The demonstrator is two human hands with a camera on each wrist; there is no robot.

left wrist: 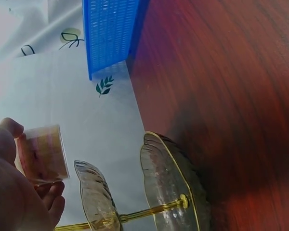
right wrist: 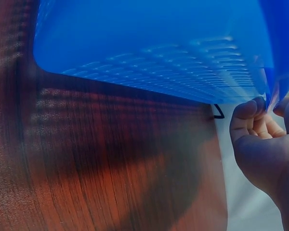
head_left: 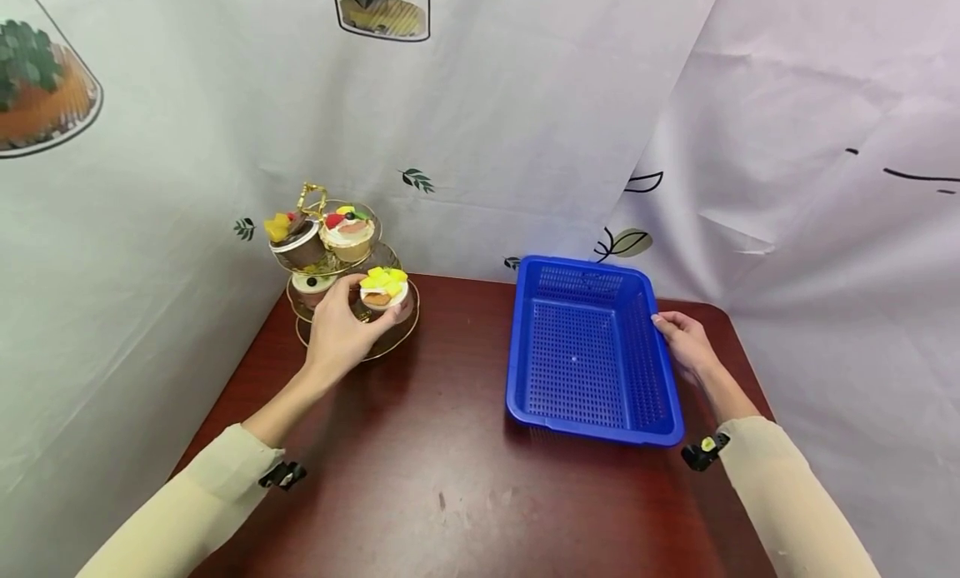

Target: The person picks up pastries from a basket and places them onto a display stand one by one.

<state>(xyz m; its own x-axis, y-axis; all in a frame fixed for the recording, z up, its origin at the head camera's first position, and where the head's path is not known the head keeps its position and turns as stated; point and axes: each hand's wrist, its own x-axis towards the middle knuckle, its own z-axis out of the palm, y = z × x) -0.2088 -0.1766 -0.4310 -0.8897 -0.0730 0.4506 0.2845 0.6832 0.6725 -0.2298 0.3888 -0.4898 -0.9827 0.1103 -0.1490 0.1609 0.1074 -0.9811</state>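
Note:
My left hand (head_left: 339,335) grips a clear dessert cup (head_left: 385,299) with yellow fruit cubes and cream on top, between thumb and fingers. In the left wrist view, pink and tan layers show through the wall of this dessert cup (left wrist: 44,154). It is held beside a tiered glass stand with gold trim (left wrist: 176,168). On the stand's upper tier are a chocolate dessert cup (head_left: 296,245) and a berry-topped cup (head_left: 350,238); another cup (head_left: 307,288) sits lower, partly hidden. With my right hand (head_left: 688,345) I pinch the right rim of a blue perforated basket (head_left: 573,361), which holds nothing.
The dark red wooden table (head_left: 450,445) stretches between the stand and the basket and towards me. White printed cloth (head_left: 487,145) hangs behind the table and along both sides.

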